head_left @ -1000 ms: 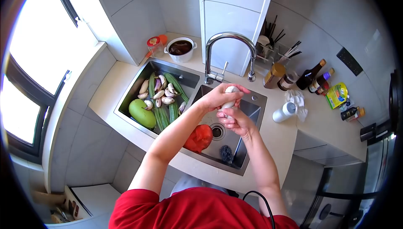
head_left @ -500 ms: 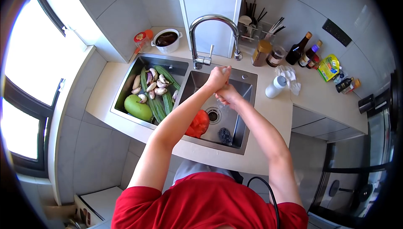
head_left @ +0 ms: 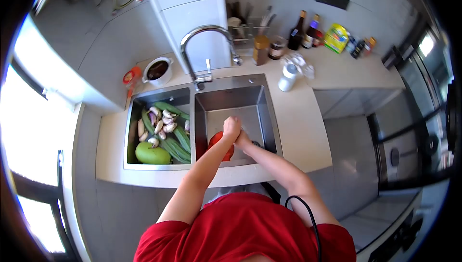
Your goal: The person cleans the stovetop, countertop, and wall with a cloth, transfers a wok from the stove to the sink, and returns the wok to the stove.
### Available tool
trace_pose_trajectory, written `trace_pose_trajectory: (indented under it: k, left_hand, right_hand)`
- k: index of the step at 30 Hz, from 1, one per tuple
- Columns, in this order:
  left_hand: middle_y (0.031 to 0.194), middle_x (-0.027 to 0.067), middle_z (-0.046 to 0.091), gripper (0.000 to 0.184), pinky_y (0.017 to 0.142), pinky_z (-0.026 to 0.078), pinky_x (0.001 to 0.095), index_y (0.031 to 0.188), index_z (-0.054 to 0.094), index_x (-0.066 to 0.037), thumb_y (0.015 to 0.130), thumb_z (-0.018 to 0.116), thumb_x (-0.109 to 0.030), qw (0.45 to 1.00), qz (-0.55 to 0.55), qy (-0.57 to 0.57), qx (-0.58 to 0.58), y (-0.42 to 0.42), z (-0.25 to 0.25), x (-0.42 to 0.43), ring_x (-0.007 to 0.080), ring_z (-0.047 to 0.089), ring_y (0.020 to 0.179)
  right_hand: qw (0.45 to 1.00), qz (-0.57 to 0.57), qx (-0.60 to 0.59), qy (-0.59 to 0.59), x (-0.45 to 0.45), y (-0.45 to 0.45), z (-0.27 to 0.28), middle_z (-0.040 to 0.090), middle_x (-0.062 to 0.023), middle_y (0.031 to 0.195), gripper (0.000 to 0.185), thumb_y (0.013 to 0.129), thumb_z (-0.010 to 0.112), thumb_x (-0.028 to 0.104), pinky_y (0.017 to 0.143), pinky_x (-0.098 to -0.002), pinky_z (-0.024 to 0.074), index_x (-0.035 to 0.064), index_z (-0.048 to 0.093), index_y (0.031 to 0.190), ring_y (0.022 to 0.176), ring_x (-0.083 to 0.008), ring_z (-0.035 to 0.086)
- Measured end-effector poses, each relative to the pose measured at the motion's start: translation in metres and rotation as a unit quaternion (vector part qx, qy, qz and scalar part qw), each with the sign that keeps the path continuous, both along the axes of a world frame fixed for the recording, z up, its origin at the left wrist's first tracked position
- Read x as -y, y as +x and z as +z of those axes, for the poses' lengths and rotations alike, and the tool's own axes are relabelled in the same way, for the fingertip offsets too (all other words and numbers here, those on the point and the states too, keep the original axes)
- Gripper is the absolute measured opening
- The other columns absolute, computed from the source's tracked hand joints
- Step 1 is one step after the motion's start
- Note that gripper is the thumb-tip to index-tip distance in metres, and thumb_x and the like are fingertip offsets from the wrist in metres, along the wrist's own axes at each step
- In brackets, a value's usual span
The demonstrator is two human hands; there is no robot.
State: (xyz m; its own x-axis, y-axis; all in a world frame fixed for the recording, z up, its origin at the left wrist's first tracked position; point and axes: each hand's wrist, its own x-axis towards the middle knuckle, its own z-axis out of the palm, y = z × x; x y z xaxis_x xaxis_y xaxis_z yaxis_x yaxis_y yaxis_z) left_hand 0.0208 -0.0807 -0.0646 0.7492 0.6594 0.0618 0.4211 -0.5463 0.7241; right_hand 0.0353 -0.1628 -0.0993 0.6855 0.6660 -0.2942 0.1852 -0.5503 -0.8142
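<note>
Cream counter point(head_left: 303, 137), the largest fixture, carries a steel double sink point(head_left: 192, 127). Long ridged green vegetables point(head_left: 182, 139) lie in the left basin, with a tall chrome faucet point(head_left: 203, 78) mounted behind the divider. A round, light-green one point(head_left: 151, 154) sits at that basin's near corner. A red item point(head_left: 214, 140) rests in the right basin, partly hidden by the left forearm; contact with it cannot be confirmed.

The left hand point(head_left: 232, 126) and right hand point(head_left: 242, 140) meet over the right basin, closed narrow against each other. Whether anything is enclosed between them cannot be told. They appear to be pressing or rubbing, a judgement only. Good practice: low wrists, well inside the basin walls, so any drip falls into the sink; even palm pressure; fingers closed, so nothing slips out; forearm clear of the red item. Smallest noted: pale, purple-tinged pieces point(head_left: 169, 127) among the green vegetables.
</note>
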Motion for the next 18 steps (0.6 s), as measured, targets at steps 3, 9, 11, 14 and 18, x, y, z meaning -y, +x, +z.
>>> trace_pose_trajectory:
  k: [3,9,11,14,18]
  left_hand:
    - [0.088,0.024,0.064,0.037,0.075,0.05,0.0485,0.084,0.064,0.0,0.089,0.045,-0.031,0.975,-0.095,0.117,-0.166,-0.012,-0.023,0.003,0.0382,0.063,0.085]
    - [0.059,0.01,0.057,0.037,0.041,0.046,0.0324,0.1,0.056,0.004,0.093,0.047,-0.032,0.915,-0.313,0.017,-0.256,-0.013,0.181,-0.033,0.0226,0.061,0.054]
    - [0.053,0.0067,0.052,0.029,0.035,0.04,0.0248,0.091,0.055,0.001,0.094,0.049,-0.028,0.931,-0.327,-0.142,-0.081,-0.021,0.212,-0.042,0.0138,0.055,0.044]
    - [0.056,0.0068,0.055,0.026,0.041,0.043,0.0304,0.089,0.056,0.0,0.09,0.053,-0.026,0.908,-0.319,-0.027,0.27,-0.022,0.158,-0.018,0.0178,0.056,0.046]
    - [0.056,0.0061,0.055,0.015,0.05,0.047,0.0362,0.09,0.057,-0.002,0.087,0.058,-0.017,0.942,-0.331,0.053,-0.007,-0.005,0.017,-0.009,0.0215,0.059,0.052]
  right_hand:
    - [0.996,-0.033,0.067,-0.049,0.009,-0.017,-0.001,0.063,-0.022,0.103,0.044,0.076,0.062,0.03,0.082,-0.0439,0.0478,0.005,0.056,0.112,0.096,-0.0347,0.061]
    - [0.979,-0.041,0.202,-0.004,0.028,-0.003,0.164,0.054,-0.0207,0.104,0.06,0.066,0.072,0.011,0.077,-0.0422,0.0499,0.0064,0.043,0.118,0.09,-0.0377,0.058]
    - [0.915,-0.073,0.374,0.129,0.044,-0.016,0.202,0.051,-0.0179,0.099,0.06,0.066,0.071,0.003,0.075,-0.0414,0.0503,0.0069,0.041,0.117,0.086,-0.0356,0.058]
    - [0.868,-0.138,0.443,0.175,0.052,-0.034,0.185,0.05,-0.0142,0.098,0.06,0.065,0.071,0.0,0.074,-0.0408,0.0498,0.0082,0.04,0.115,0.088,-0.0357,0.057]
    - [0.982,-0.036,0.167,-0.079,0.083,-0.039,0.092,0.049,-0.0157,0.105,0.058,0.067,0.069,0.001,0.078,-0.0411,0.0495,0.0088,0.042,0.118,0.094,-0.0356,0.056]
